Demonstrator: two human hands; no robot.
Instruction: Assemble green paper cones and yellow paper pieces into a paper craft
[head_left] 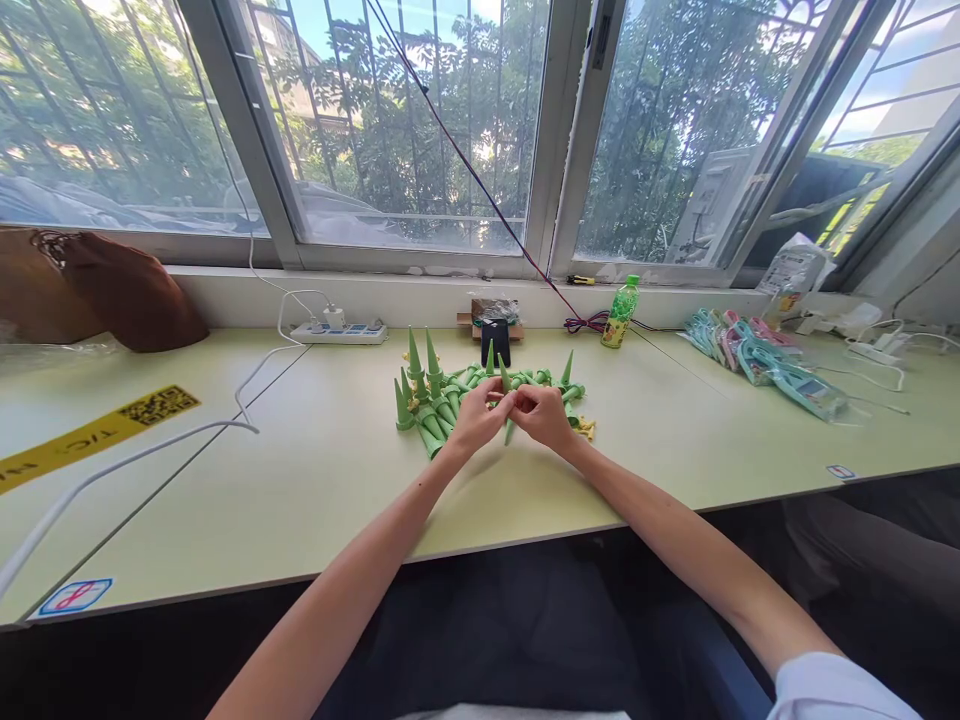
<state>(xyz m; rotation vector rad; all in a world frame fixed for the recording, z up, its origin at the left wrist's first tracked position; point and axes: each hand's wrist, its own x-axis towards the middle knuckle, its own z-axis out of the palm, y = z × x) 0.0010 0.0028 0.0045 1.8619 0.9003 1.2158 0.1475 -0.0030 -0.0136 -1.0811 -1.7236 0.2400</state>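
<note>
Both hands meet over the table in front of a pile of green plastic pieces. Between the fingertips is a green pointed plastic piece, its tip upward; a green part also shows below the fingers. My left hand is closed on it from the left, and my right hand pinches it from the right. The exact grip is partly hidden by the fingers. Several green cones stand upright at the pile's left, and others lie flat behind the hands. Small yellow pieces lie beside my right wrist.
Behind the pile are a black phone and a small cardboard box. A green-capped bottle stands right of them. Bagged pastel items lie at right. A power strip, white cable and brown bag are at left.
</note>
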